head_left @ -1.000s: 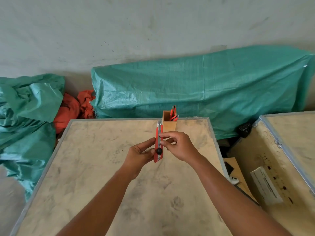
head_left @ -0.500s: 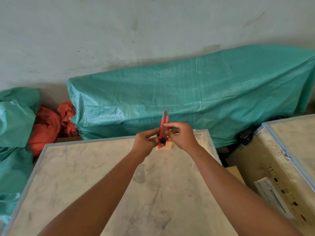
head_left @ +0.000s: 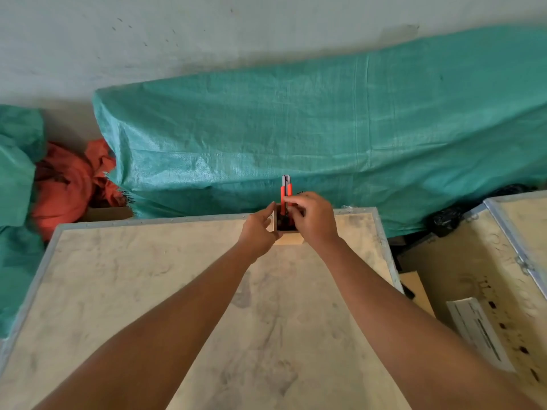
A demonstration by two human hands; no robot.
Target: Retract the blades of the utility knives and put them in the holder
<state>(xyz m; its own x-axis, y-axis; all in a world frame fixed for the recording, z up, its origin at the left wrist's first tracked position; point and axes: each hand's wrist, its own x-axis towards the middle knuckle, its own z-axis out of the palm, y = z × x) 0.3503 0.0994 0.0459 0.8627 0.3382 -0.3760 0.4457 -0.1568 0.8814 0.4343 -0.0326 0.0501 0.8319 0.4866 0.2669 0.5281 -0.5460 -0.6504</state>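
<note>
A small wooden holder (head_left: 291, 239) stands at the far edge of the wooden table (head_left: 148, 276). An orange utility knife (head_left: 286, 192) stands upright with its lower end inside the holder and its metal tip pointing up. My right hand (head_left: 313, 216) pinches the knife from the right, above the holder's mouth. My left hand (head_left: 257, 229) rests against the holder's left wall, fingers curled around it. Other knives inside the holder are mostly hidden by my fingers.
A green tarp (head_left: 325, 137) covers a long bundle behind the table. Orange cloth (head_left: 65, 184) lies at the back left. An open wooden crate (head_left: 488, 276) with a white label stands to the right, across a narrow gap.
Both hands moved forward and down. The knife, held in front of the holder before, now stands in the holder. My left hand left the knife and went to the holder's side.
</note>
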